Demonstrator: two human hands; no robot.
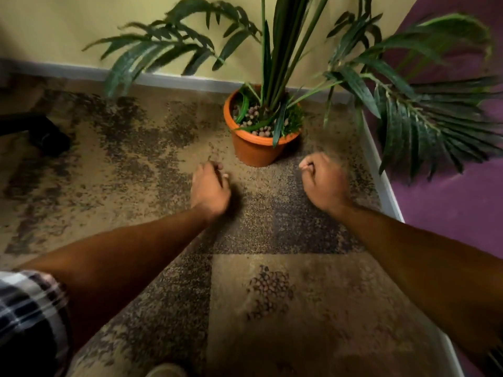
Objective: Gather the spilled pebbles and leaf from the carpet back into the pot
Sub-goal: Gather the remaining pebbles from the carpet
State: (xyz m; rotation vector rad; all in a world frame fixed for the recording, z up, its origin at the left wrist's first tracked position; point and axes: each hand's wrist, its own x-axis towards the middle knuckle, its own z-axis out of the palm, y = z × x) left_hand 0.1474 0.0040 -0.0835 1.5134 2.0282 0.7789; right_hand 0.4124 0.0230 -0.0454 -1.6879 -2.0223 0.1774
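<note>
An orange plastic pot [251,152] stands on the patterned carpet [272,219] near the room's corner. It holds a tall green palm and brown pebbles [260,130] around the stems. My left hand [209,187] hovers low over the carpet just left of and in front of the pot, fingers curled, with a couple of small brown pebbles [224,175] at its fingertips. My right hand [322,180] is a closed fist to the right of the pot's base; nothing shows inside it. I see no loose leaf on the carpet.
Palm fronds [408,123] overhang the carpet on the right, above a white skirting board [381,180] and purple wall. A black object [46,134] lies on the carpet at far left. A yellow wall runs behind the pot.
</note>
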